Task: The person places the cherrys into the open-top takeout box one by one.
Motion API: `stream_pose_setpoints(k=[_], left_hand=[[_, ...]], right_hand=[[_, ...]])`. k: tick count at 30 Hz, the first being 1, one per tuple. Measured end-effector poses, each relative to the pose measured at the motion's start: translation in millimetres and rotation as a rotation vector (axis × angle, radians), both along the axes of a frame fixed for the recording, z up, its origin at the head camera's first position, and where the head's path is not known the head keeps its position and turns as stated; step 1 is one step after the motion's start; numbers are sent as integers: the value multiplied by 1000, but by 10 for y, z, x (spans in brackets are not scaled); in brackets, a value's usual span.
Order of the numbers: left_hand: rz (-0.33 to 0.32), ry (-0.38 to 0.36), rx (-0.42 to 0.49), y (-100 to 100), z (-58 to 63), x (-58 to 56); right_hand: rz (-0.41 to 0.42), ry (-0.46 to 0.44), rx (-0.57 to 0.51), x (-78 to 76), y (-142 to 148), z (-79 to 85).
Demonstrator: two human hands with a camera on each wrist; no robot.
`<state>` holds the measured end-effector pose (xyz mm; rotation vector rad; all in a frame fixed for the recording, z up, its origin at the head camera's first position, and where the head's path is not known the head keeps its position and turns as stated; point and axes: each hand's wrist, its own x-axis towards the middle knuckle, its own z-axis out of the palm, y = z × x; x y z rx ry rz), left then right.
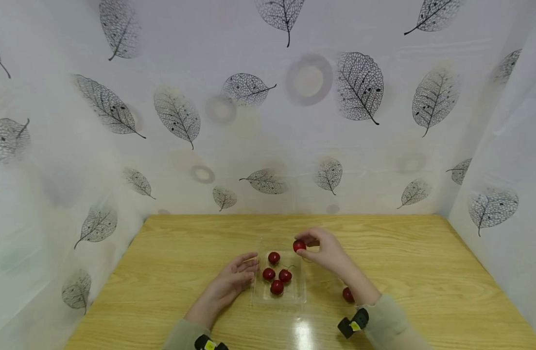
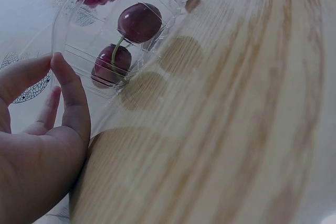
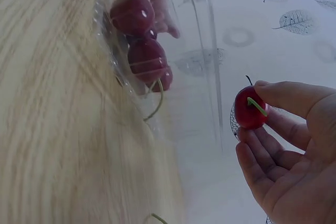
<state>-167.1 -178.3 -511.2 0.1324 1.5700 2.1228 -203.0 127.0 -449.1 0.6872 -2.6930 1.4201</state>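
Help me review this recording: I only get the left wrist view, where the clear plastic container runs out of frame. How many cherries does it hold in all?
Observer: Four; the head view shows all the cherries inside the clear plastic container.

Operator: What is the right hand doing?

Observer: It pinches another cherry between thumb and fingers, near the container's far right corner.

Operator: Does that one have a stem?

Observer: Yes, the right wrist view shows a green stem on it.

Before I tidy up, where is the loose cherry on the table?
In the head view, the cherry lies right of the clear box, beside the right forearm.
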Motion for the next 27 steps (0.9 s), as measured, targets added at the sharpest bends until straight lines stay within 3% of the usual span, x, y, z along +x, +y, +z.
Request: stream_pose_setpoints(k=[9, 27], left_hand=[[9, -15, 3, -5, -1, 1], [4, -13, 2, -8, -16, -7]], right_hand=[[63, 5, 14, 41, -132, -66], [89, 36, 73, 114, -345, -170]])
